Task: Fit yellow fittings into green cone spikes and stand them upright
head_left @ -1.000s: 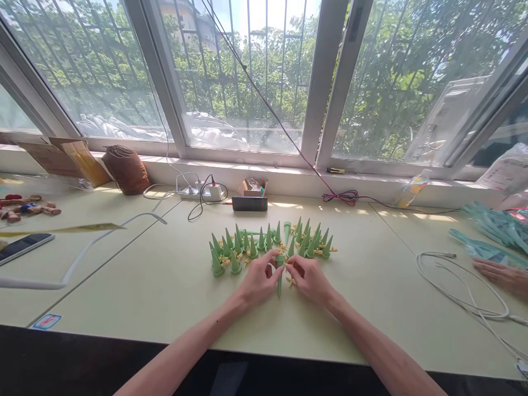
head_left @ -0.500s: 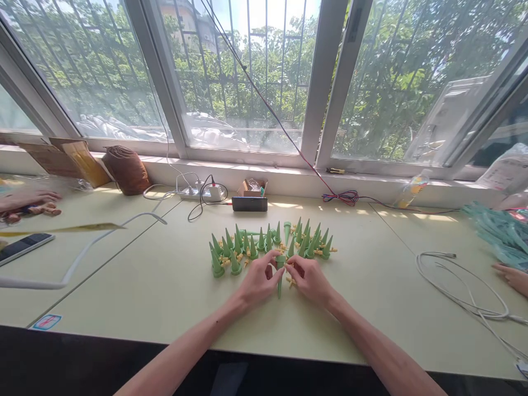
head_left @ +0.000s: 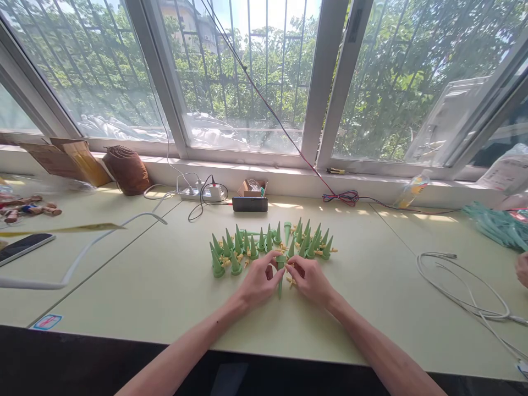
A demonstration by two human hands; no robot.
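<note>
My left hand (head_left: 259,278) is closed round a green plastic watering spike (head_left: 280,291), its wide collar up and its point toward me. Against the collar's right side, my right hand (head_left: 308,279) pinches a small yellow valve, mostly hidden by the fingertips. Just beyond both hands stand several more green watering spikes (head_left: 236,265), tips up, many with yellow valves (head_left: 333,251) poking from their sides. A few loose yellow valves (head_left: 291,282) lie under my right hand. One spike (head_left: 287,233) at the back stands collar up.
Behind the spikes, a phone (head_left: 249,204) leans before a small box (head_left: 252,187). A power strip (head_left: 190,192) and brown pouch (head_left: 127,170) sit farther left. White cable (head_left: 462,291) loops at right, near another person's hand (head_left: 522,269) and green plastic bags (head_left: 495,225).
My hands and the spike stay almost still. At far left another person's hand has left the view; at far right a person's hand has shifted and the green bags lie lower.
</note>
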